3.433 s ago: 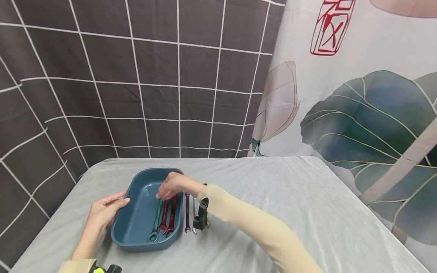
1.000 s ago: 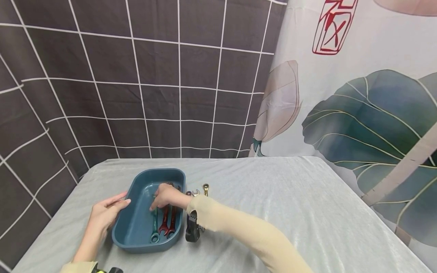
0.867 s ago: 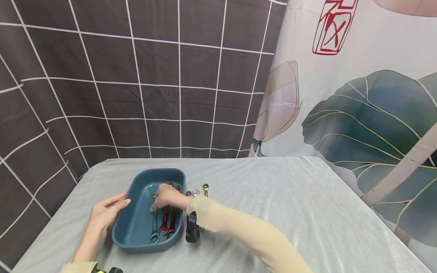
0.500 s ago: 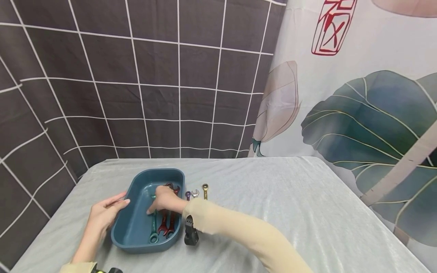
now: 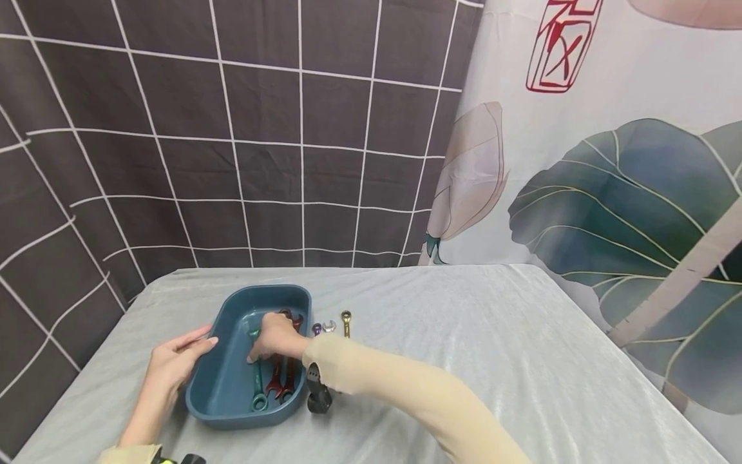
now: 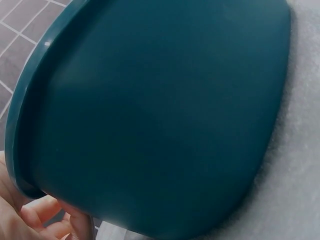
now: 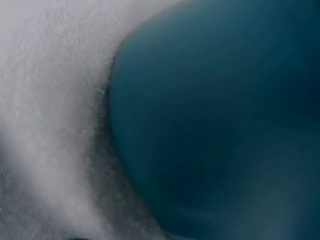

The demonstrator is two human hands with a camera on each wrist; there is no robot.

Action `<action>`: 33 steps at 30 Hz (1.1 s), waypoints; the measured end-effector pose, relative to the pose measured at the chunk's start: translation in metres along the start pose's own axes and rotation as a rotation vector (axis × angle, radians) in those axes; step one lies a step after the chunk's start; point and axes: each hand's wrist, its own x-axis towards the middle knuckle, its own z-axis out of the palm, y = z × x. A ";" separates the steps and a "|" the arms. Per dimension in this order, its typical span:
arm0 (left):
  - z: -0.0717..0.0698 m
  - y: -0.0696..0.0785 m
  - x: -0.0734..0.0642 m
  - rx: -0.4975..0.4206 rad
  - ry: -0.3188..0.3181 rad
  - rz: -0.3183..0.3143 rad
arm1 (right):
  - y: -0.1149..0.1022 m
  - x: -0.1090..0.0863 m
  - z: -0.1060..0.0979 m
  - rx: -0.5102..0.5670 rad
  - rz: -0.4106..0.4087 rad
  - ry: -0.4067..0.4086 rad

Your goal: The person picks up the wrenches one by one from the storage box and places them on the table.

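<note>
My right hand (image 5: 275,336) reaches into the blue bin (image 5: 199,406) over its right wall. Its thumb and fingers pinch the middle of a green combination wrench (image 5: 258,386), partly hidden under them. Two red wrenches, one of them the nearer red wrench (image 5: 275,383), lie close to the green one on its right, partly covered by the hand. At the bin's left side my left hand (image 5: 174,364) holds the rim. In the left wrist view, curled fingers (image 6: 75,220) show beneath that rim. The right wrist view holds only the bin's outer wall (image 7: 215,125) and cloth.
Right of the bin lie a purple wrench (image 5: 316,329), a silver wrench (image 5: 328,327) and a gold wrench (image 5: 346,322), mostly hidden by the right sleeve. A grey cloth (image 5: 464,322) covers the table. Curtains hang behind it.
My right hand has moved left and lower inside the bin. The green wrench's far end has shifted left, away from the red wrenches. My left hand stays on the rim.
</note>
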 end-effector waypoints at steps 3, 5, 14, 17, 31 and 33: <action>0.001 0.000 0.001 -0.001 0.001 0.000 | -0.002 -0.001 0.000 0.048 0.008 -0.001; 0.001 0.000 0.001 -0.003 0.005 0.000 | -0.003 -0.002 -0.001 0.066 0.018 -0.006; 0.002 0.000 0.001 -0.007 0.018 0.001 | -0.002 -0.001 -0.002 0.185 0.084 -0.028; 0.002 0.000 0.001 -0.004 0.018 -0.002 | 0.000 0.000 0.000 0.233 0.093 -0.029; 0.001 0.002 0.000 -0.035 0.015 -0.013 | 0.002 0.001 0.005 0.239 0.100 -0.016; 0.001 0.002 0.000 -0.041 0.013 -0.018 | 0.002 -0.001 0.005 0.254 0.090 -0.021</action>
